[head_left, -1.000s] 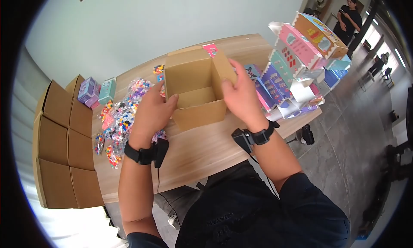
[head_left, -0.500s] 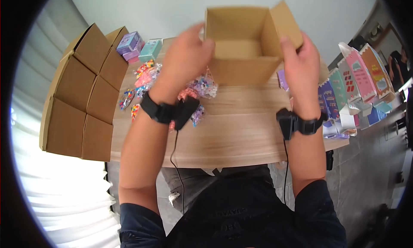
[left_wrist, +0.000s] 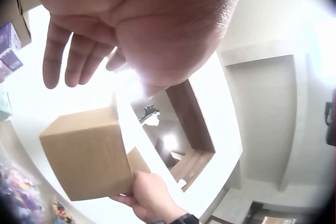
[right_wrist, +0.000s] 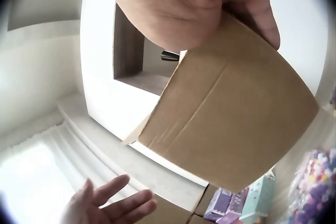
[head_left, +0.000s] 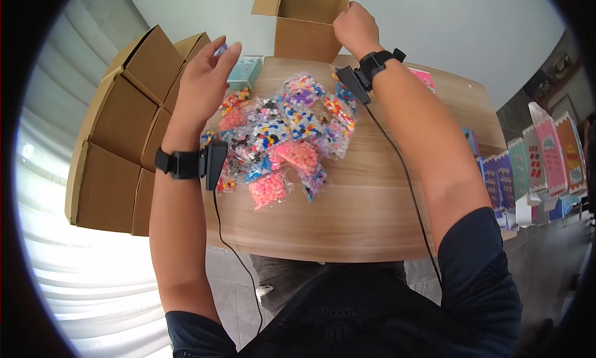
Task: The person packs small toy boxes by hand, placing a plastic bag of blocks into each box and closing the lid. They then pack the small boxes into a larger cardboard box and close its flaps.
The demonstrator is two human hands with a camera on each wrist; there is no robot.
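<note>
My right hand (head_left: 357,29) grips an open-topped cardboard box (head_left: 306,40) by its right edge, at the far side of the table. In the right wrist view, the thumb side of that hand lies over the upper edge of the box (right_wrist: 231,108). My left hand (head_left: 208,79) is off the box, to its left, with fingers spread and nothing held. From the left wrist, its palm (left_wrist: 142,24) shows above the box (left_wrist: 86,155). Nearer to me lie several clear bags of colourful beads (head_left: 273,134).
Stacked brown cartons (head_left: 115,119) line the table's left edge, with a teal box (head_left: 245,72) beside them. Printed colourful boxes (head_left: 528,159) crowd the right edge. Cables run from both wrist cameras across the wooden table (head_left: 372,215).
The box has moved from between both hands to the far side of the table. My left hand has let go and drawn away to the left; the view has turned too.
</note>
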